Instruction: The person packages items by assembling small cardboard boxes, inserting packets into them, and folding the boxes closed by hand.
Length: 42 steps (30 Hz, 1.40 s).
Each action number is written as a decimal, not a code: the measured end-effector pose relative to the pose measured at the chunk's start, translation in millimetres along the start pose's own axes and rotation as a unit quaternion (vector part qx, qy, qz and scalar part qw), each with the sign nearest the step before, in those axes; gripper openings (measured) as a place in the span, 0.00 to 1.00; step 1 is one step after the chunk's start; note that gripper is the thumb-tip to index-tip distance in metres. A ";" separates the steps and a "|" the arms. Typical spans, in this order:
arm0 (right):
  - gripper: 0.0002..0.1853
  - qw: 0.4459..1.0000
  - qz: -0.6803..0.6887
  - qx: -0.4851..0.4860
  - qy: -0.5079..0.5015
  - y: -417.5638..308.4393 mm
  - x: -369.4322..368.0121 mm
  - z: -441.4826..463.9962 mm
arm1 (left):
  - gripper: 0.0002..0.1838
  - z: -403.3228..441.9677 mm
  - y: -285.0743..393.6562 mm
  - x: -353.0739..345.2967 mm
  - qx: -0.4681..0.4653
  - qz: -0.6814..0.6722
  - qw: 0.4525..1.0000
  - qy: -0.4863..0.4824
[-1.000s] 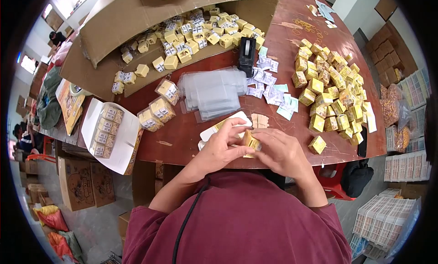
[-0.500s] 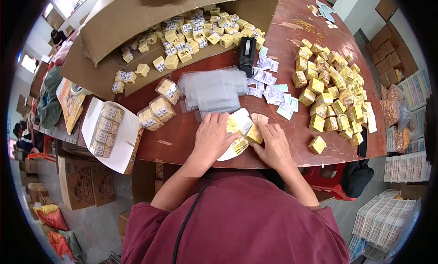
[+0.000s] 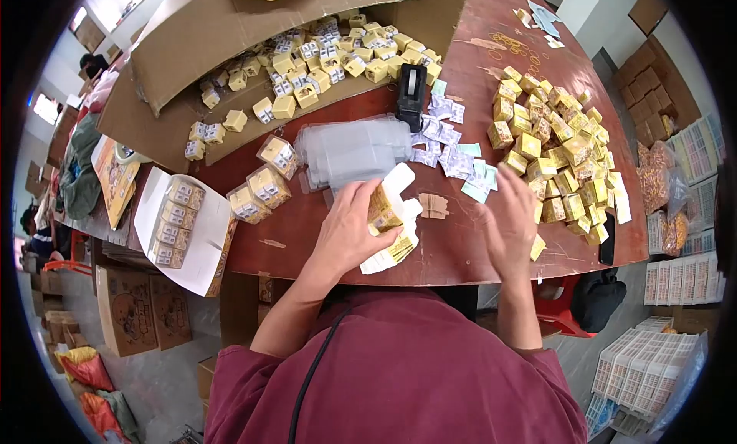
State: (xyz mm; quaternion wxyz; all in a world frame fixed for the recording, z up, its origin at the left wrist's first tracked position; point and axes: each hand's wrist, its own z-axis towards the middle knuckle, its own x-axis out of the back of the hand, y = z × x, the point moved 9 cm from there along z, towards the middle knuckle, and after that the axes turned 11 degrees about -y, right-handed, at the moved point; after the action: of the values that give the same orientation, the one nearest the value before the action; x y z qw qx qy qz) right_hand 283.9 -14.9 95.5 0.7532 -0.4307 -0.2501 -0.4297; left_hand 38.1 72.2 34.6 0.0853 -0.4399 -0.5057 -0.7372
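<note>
My left hand (image 3: 351, 227) is closed on yellow printed box blanks (image 3: 390, 213), some with white flaps sticking out at the top and right. Several more lie fanned at their lower end, near the table's front edge. My right hand (image 3: 508, 220) is raised over the table with fingers apart, slightly smeared by motion, and I see nothing in it. Just beyond it is a pile of small yellow boxes (image 3: 566, 160), one (image 3: 537, 247) partly hidden by the hand. Small purple and green packets (image 3: 457, 164) lie past its fingertips.
Clear plastic sheets (image 3: 353, 150) are stacked mid-table beside a black tape dispenser (image 3: 411, 97). A cardboard carton (image 3: 173, 125) holds many small boxes. Wrapped box packs (image 3: 261, 192) stand at left, near a white tray (image 3: 165, 271) with more boxes. A red stool (image 3: 556, 313) stands below the table.
My right hand has left the blanks and a yellow box, moving right toward the pile. My left hand has lifted and tilted its blanks, uncovering a worn patch on the table.
</note>
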 end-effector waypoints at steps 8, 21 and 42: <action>0.19 0.983 0.122 0.139 -0.018 -70.3 -22.6 -6.9 | 0.32 -17.6 32.2 12.4 -0.093 -0.221 0.971 -0.009; 0.11 0.981 0.155 0.113 -0.041 -90.3 -12.6 2.1 | 0.29 -32.9 62.8 15.1 -0.217 -0.195 0.956 0.011; 0.16 0.962 0.251 0.088 -0.063 -72.5 -28.0 -5.5 | 0.30 -31.0 54.8 12.6 -0.152 -0.212 0.965 0.023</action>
State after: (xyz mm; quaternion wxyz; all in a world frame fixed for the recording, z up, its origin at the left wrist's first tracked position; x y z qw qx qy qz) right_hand 207.2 -26.4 103.3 0.8544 -0.4379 -0.2180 -0.1754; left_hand 44.4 24.8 77.5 -0.1288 -0.3129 -0.4676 -0.8166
